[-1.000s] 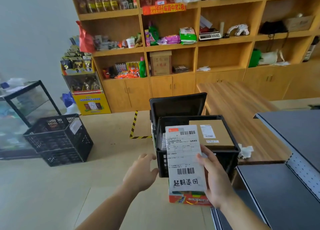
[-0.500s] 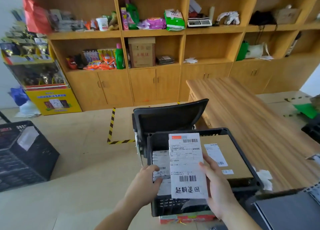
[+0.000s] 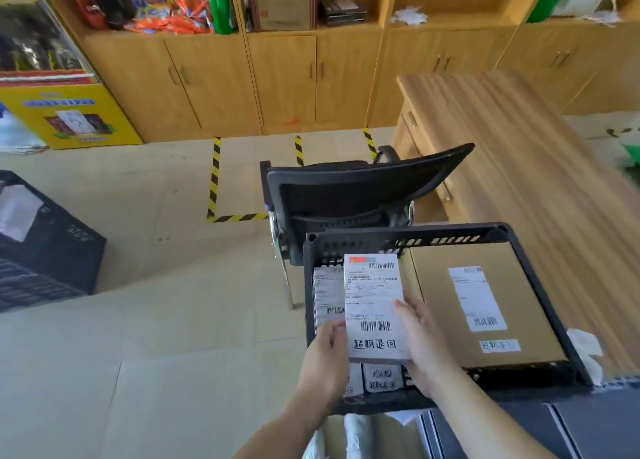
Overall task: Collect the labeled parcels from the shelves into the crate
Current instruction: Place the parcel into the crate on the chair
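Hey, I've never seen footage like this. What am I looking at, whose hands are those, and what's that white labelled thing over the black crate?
There is no machine here. One camera worn on a person's head looks forward and down, so the two bare arms reaching in from the bottom are that person's own. The left hand and right hand grip a labelled parcel by its side edges, holding it above an open black crate. Inside the crate, a flat brown box with its own labels lies on the right, and other parcels sit at the left. Behind the crate are a black chair, a wooden desk and wooden cabinets.
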